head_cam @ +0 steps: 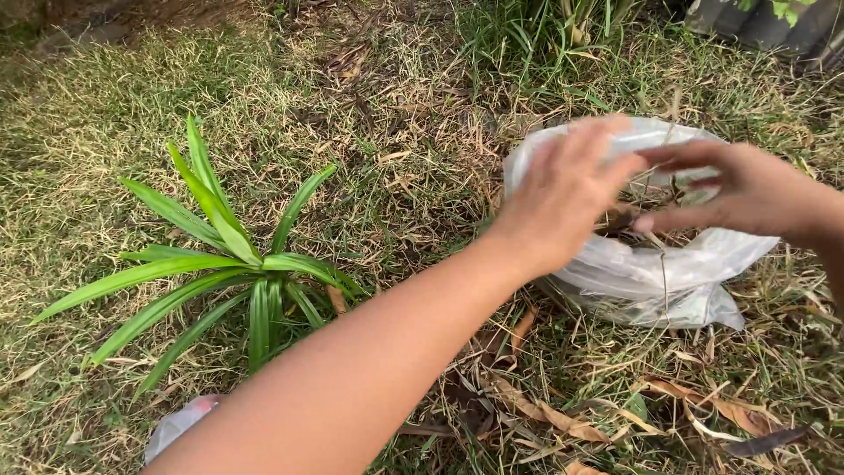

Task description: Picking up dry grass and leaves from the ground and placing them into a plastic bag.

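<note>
crinkled glossy plastic bag (pixel 655 277), dry rough grass (pixel 396 132)

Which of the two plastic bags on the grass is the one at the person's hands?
The large open white plastic bag at upper right, under both hands. The other bag lies at the bottom left, partly hidden by the left forearm.

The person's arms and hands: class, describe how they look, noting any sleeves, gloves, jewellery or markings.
Both hands are bare: no gloves. The left hand is motion-blurred; its forearm is uncovered along its whole visible length, with no sleeve, watch or bracelet. The right hand shows no rings on its visible fingers, and its wrist is bare up to the frame edge. No markings are visible.
</note>
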